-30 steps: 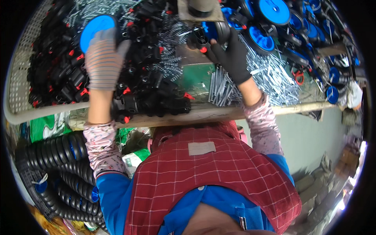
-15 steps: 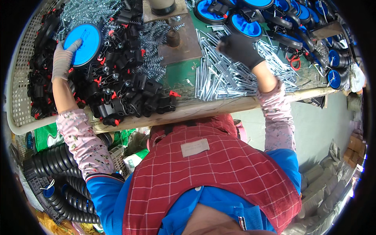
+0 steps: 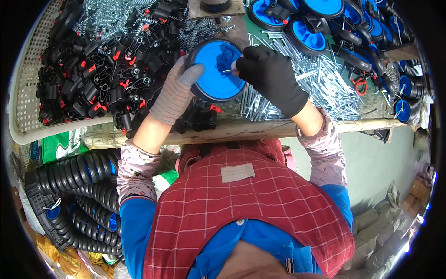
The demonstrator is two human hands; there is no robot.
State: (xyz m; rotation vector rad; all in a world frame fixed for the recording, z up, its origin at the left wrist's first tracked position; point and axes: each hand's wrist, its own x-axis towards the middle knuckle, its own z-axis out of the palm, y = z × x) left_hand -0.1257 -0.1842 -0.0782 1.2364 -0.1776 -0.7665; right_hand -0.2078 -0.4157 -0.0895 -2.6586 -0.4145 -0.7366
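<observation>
A blue wheel with a black tyre is held up over the bench's near part, its blue face turned toward me. My left hand, in a grey striped glove, grips its left rim with the thumb on the face. In a black glove, my right hand pinches a thin metal pin, its tip at the wheel's middle; whether it has entered the hub I cannot tell. Behind the right hand lies a heap of long silver pins. Black plastic brackets with red tabs are piled left of the wheel.
Silver springs are heaped at the back left, inside a perforated cream tray. Finished-looking blue wheels with brackets crowd the back right. Red-handled scissors lie beside the pins. Stacked wheels stand below the bench at left.
My left hand has brought the wheel rightward from above the brackets to the bench's middle. From the pin heap, my right hand has come left to the wheel with a pin.
</observation>
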